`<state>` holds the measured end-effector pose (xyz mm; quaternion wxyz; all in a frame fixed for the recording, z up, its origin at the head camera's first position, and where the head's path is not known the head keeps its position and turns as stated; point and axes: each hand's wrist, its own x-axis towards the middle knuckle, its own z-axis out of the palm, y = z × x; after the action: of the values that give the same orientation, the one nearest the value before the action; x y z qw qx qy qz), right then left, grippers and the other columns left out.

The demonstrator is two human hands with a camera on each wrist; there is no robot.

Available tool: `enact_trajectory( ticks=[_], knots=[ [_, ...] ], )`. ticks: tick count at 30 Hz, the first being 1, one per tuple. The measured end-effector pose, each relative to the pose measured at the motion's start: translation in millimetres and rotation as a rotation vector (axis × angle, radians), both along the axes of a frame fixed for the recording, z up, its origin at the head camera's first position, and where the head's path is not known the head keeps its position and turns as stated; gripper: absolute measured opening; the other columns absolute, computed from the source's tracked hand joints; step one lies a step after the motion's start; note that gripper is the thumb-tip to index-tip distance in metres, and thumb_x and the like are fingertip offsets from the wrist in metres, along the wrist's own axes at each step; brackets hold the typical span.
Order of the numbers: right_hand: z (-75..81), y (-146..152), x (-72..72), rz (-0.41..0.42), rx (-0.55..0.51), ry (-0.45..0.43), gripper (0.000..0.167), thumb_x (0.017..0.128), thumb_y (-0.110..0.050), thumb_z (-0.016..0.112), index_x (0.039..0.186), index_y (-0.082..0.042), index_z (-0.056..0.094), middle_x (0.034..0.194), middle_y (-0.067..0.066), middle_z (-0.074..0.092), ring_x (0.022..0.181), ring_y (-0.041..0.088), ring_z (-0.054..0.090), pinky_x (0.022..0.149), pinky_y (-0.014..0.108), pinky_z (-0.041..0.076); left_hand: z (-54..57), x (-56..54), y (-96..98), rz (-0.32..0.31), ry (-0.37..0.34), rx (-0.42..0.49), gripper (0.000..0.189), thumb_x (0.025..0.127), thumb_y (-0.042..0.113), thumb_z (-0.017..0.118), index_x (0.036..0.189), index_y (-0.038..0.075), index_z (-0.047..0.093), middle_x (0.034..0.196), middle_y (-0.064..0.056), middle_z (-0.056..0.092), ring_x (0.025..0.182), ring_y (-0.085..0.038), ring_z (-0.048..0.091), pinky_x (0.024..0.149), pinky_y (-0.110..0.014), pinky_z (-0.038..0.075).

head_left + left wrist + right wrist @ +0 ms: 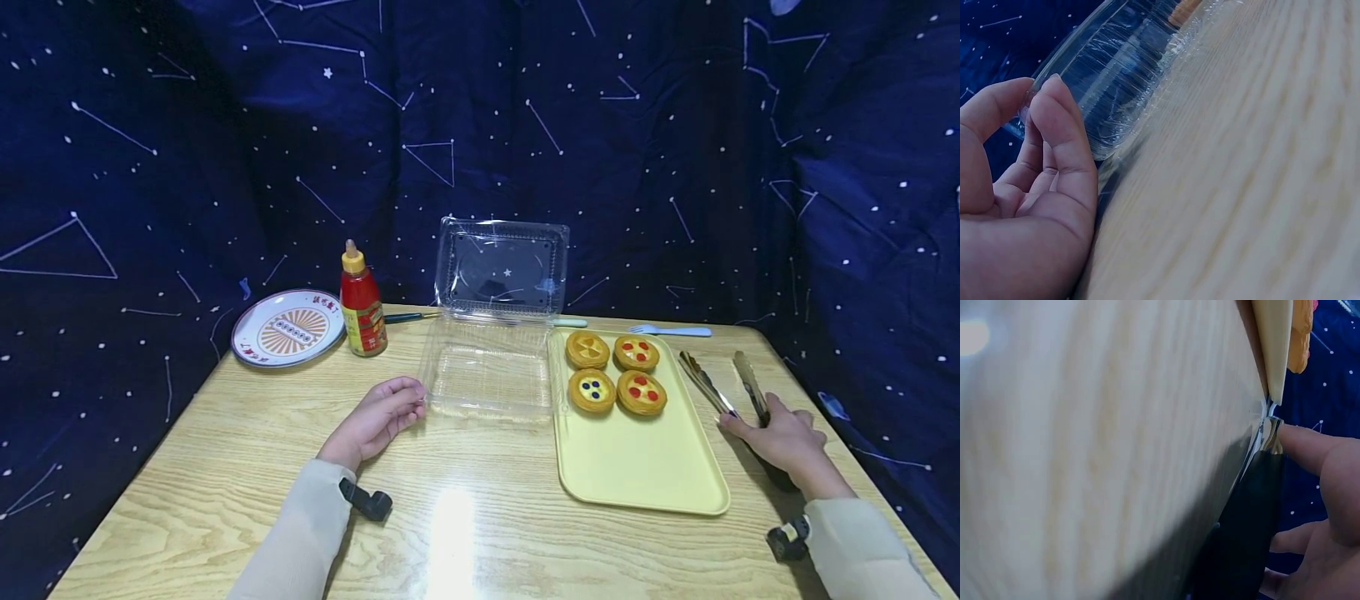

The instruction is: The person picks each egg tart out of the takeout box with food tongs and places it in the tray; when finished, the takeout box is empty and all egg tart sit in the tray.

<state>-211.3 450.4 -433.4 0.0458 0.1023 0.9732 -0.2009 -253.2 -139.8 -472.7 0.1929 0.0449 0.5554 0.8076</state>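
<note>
A clear plastic clamshell box (487, 371) stands with its lid raised at the table's middle. My left hand (378, 417) pinches the box's left rim between thumb and fingertips; the left wrist view shows this hand (1041, 169) close up at the box wall (1129, 75). On the right, metal tongs (708, 385) with dark handles lie spread on the table. My right hand (787, 437) holds them from above, its thumb at one arm and its fingers over the other. In the right wrist view a black handle (1241, 519) is beside the fingers of that hand (1335, 494).
A yellow tray (637, 467) between box and tongs bears several egg tarts (592, 390) with varied toppings. A light blue fork (671, 331) lies behind it. At the back left stand a red sauce bottle (362, 308) and a patterned plate (251, 337). A starry dark curtain (480, 125) hangs behind.
</note>
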Motion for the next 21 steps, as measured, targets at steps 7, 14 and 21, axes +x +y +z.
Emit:
enact_trajectory(
  ticks=[7, 14, 21],
  knots=[
    [3.4, -15.0, 8.6, -0.069, -0.048, 0.046, 0.1, 0.095, -0.066, 0.043, 0.15, 0.008, 0.007, 0.133, 0.049, 0.008, 0.113, 0.072, 0.008, 0.073, 0.088, 0.013, 3.3, 1.8, -5.6, -0.008, 0.026, -0.071, 0.015, 0.099, 0.012, 0.059, 0.109, 0.0, 0.056, 0.091, -0.007, 0.061, 0.08, -0.013, 0.061, 0.067, -0.017, 0.052],
    [15.6, -39.0, 12.7, -0.026, -0.107, 0.125, 0.088, 0.1, -0.06, 0.038, 0.153, 0.005, 0.01, 0.141, 0.045, 0.009, 0.119, 0.073, 0.006, 0.074, 0.088, 0.009, 7.3, 3.8, -11.7, -0.009, 0.007, -0.164, 0.031, 0.099, 0.018, 0.061, 0.116, -0.006, 0.053, 0.095, -0.01, 0.061, 0.08, -0.014, 0.063, 0.07, -0.019, 0.053],
    [28.7, -67.8, 10.2, 0.069, -0.132, 0.234, 0.071, 0.105, -0.049, 0.027, 0.154, 0.002, 0.016, 0.148, 0.041, 0.011, 0.125, 0.072, 0.004, 0.075, 0.087, 0.008, 16.7, 7.4, -15.3, 0.054, 0.015, -0.373, 0.044, 0.099, 0.031, 0.06, 0.121, -0.008, 0.053, 0.1, -0.013, 0.062, 0.083, -0.017, 0.064, 0.071, -0.024, 0.056]
  ],
)
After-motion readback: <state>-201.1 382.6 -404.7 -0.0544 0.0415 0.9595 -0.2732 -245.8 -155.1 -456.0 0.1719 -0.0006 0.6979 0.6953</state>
